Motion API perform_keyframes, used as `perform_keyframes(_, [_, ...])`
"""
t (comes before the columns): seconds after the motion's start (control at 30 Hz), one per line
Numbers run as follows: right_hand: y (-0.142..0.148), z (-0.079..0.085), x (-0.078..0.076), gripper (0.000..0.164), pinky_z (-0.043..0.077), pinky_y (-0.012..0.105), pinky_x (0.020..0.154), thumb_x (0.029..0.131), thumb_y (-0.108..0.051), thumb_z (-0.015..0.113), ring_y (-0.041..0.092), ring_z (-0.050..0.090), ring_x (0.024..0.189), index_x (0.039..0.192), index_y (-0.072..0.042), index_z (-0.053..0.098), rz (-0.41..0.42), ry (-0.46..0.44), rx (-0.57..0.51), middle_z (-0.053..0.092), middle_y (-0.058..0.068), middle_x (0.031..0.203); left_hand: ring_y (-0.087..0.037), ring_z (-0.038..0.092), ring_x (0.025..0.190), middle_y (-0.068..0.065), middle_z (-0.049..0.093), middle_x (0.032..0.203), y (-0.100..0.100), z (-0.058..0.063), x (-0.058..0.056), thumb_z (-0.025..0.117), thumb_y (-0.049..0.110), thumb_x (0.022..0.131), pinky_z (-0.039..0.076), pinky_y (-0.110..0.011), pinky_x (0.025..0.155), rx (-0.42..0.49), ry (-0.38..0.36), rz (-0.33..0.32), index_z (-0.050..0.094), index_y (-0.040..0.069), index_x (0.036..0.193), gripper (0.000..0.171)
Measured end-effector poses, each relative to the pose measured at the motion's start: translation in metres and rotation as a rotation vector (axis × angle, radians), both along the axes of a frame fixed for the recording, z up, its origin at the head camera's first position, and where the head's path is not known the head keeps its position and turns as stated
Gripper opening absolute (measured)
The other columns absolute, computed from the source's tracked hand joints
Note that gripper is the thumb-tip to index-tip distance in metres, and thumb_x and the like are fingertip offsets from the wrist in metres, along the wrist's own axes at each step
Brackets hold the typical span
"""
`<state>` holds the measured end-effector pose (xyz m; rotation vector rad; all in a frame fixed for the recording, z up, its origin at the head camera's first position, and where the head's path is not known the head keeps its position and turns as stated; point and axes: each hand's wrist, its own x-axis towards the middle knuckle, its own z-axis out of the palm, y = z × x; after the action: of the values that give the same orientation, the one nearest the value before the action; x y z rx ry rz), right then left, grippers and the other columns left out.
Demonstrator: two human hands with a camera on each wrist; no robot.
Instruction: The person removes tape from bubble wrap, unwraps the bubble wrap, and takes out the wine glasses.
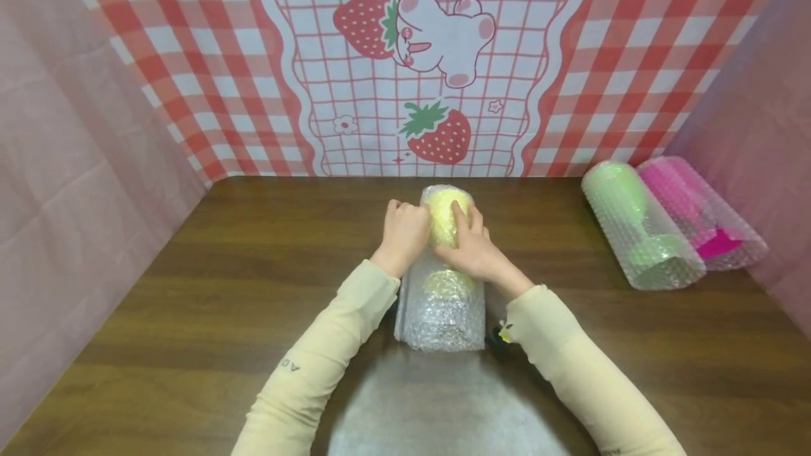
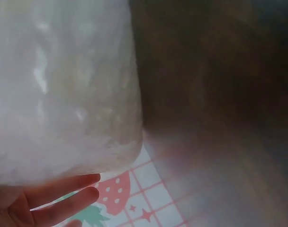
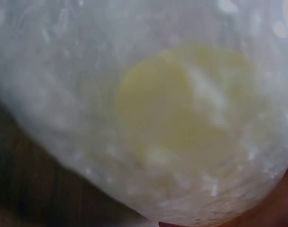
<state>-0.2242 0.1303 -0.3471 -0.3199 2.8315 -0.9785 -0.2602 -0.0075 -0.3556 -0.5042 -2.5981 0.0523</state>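
Observation:
A yellow goblet [image 1: 448, 220] lies in a roll of clear bubble wrap [image 1: 443, 319] on the table, its bowl toward the wall. On the left side of the roll my left hand [image 1: 403, 229] grips the wrap near the bowl, fingers curled. In the left wrist view its fingers [image 2: 68, 205] bend beside the cloudy wrap [image 2: 63, 94]; the thumb is hidden. My right hand [image 1: 472, 245] grips the roll from the right, thumb and fingers spread over the bowl. Through the wrap, the right wrist view shows a blurred yellow round of the goblet [image 3: 172, 99].
At the right back lie two more bubble-wrapped goblets side by side, one green [image 1: 655, 252] and one pink [image 1: 678, 192]. A strawberry-print checked cloth [image 1: 443, 48] hangs behind the wooden table [image 1: 209, 287]. Pinkish curtains [image 1: 82, 160] flank both sides.

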Motion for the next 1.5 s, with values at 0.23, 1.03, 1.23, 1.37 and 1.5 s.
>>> perform_keyframes(0.23, [-0.001,-0.001,0.000,0.091,0.029,0.060,0.099,0.079,-0.032,0.055,0.051,0.012,0.129,0.146,-0.007,-0.002,-0.006,0.009,-0.030,-0.011,0.025,0.147,-0.019,0.062,0.069,-0.005,0.068,0.071,0.002,-0.001,0.001,0.055,0.013,0.083,0.042,-0.034,0.076,0.008,0.040,0.002,0.066,0.011,0.082,0.012])
perform_keyframes(1.03, [0.005,-0.001,0.000,0.089,0.027,0.063,0.099,0.080,-0.028,0.057,0.051,0.010,0.129,0.146,-0.008,-0.001,0.015,-0.005,-0.054,-0.011,0.025,0.147,-0.024,0.063,0.064,-0.004,0.070,0.075,-0.009,-0.005,-0.005,0.056,0.012,0.082,0.046,-0.035,0.062,0.320,-0.079,-0.004,0.070,0.011,0.085,0.014])
perform_keyframes(1.23, [0.007,0.001,-0.002,0.089,0.024,0.063,0.100,0.080,-0.029,0.057,0.051,0.010,0.130,0.145,-0.007,0.001,0.019,-0.019,-0.047,-0.009,0.026,0.146,-0.025,0.065,0.070,-0.007,0.070,0.082,-0.007,-0.005,-0.007,0.059,0.011,0.080,0.050,-0.037,0.064,0.376,-0.119,0.010,0.067,0.007,0.093,0.016])
perform_keyframes(1.37, [0.007,0.001,-0.003,0.091,0.023,0.061,0.101,0.079,-0.029,0.059,0.050,0.011,0.130,0.146,-0.007,0.002,0.002,-0.016,-0.049,-0.005,0.026,0.146,-0.027,0.064,0.073,-0.010,0.068,0.085,-0.007,-0.003,-0.008,0.059,0.011,0.080,0.051,-0.037,0.064,0.404,-0.181,0.013,0.065,0.005,0.095,0.017])
perform_keyframes(1.5, [0.007,0.002,-0.004,0.092,0.019,0.061,0.103,0.078,-0.028,0.060,0.047,0.007,0.131,0.146,-0.007,0.002,-0.008,-0.002,-0.043,-0.002,0.026,0.146,-0.030,0.064,0.079,-0.012,0.067,0.091,-0.008,-0.003,-0.009,0.056,0.009,0.081,0.052,-0.039,0.068,0.482,-0.245,0.015,0.064,0.004,0.099,0.021])
